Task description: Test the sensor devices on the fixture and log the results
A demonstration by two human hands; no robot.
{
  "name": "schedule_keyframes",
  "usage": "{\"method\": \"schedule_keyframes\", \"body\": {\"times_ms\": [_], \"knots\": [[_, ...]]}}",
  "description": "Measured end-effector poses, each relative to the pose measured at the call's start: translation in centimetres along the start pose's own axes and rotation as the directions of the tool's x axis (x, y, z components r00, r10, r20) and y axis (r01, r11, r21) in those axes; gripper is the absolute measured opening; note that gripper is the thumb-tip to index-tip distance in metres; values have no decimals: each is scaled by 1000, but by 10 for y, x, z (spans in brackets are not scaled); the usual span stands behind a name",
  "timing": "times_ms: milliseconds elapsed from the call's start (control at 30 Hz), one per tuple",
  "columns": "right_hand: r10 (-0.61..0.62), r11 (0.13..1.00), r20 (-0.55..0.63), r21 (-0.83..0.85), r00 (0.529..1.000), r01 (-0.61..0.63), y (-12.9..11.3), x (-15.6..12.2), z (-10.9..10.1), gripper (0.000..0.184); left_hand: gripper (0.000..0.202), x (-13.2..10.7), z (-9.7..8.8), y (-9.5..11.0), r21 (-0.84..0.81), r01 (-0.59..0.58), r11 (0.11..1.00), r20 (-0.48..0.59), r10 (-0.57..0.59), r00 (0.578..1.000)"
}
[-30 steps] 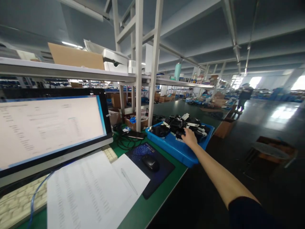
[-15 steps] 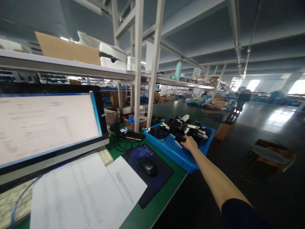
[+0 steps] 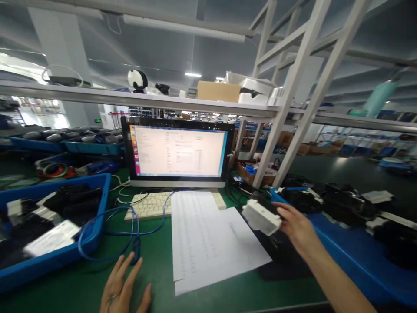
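Note:
A boxy black-and-white device [image 3: 261, 216] is gripped at its right end by my right hand [image 3: 299, 229], raised over the paper sheets and mouse pad. Its white face points toward me; its exact kind I cannot make out. On the green tabletop at the lower left, my left hand [image 3: 121, 287] has its fingers spread and holds nothing. Just beyond those fingertips is the dark blue end [image 3: 136, 248] of a blue cable [image 3: 159, 227]. To the right, a blue tray [image 3: 345, 252] carries several similar black-and-white devices. Another blue tray [image 3: 103, 204] on the left has more of them.
A monitor [image 3: 179, 152] stands behind a cream keyboard [image 3: 153, 205], partly covered by printed sheets [image 3: 198, 243]. White posts [image 3: 295, 91] support a shelf [image 3: 163, 99] above the bench. Cables lie loosely between the left tray and the keyboard.
My view has swung left toward the monitor. My right hand has lifted a black-and-white device out of the right tray and carried it over the sheets. My left hand has come into view.

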State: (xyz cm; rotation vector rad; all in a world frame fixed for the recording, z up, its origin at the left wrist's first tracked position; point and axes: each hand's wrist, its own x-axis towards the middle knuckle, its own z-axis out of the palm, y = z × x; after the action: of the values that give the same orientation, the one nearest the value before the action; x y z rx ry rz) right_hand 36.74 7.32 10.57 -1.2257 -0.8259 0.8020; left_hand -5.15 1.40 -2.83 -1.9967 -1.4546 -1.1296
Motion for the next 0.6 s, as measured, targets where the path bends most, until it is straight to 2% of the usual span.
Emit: {"method": "schedule_keyframes", "body": {"times_ms": [33, 67, 133, 167, 267, 333, 367, 433, 533, 600], "knots": [[41, 999, 138, 5, 990, -42, 8, -14, 32, 53, 62, 2, -2, 9, -18, 18, 1000, 2, -18, 1000], [96, 995, 280, -22, 955, -94, 17, -27, 63, 52, 64, 3, -4, 18, -36, 26, 999, -8, -26, 1000], [177, 984, 543, -106, 821, -142, 40, -51, 118, 50, 69, 6, -7, 33, -68, 31, 997, -21, -32, 999], [207, 977, 652, -171, 730, -125, 53, -62, 141, 49, 72, 7, -8, 38, -78, 39, 996, -25, -41, 999], [254, 964, 780, -252, 571, -84, 86, -84, 192, 50, 75, 10, -13, 41, -78, 86, 993, 0, -86, 996], [239, 964, 823, -266, 516, -22, 98, -90, 212, 49, 71, 11, -14, 37, -72, 89, 993, 42, -86, 995], [215, 965, 837, -262, 503, 23, 101, -91, 217, 48, 68, 11, -14, 35, -73, 92, 993, 59, -88, 994], [140, 964, 849, -233, 509, 124, 101, -87, 222, 44, 63, 10, -13, 32, -86, 131, 988, 73, -125, 989], [24, 950, 823, -196, 568, 243, 95, -77, 218, 39, 62, 10, -6, 31, -99, 220, 970, 85, -213, 973], [-41, 937, 776, -189, 629, 294, 91, -70, 209, 39, 62, 11, -1, 33, -99, 233, 967, 117, -221, 968]]}}
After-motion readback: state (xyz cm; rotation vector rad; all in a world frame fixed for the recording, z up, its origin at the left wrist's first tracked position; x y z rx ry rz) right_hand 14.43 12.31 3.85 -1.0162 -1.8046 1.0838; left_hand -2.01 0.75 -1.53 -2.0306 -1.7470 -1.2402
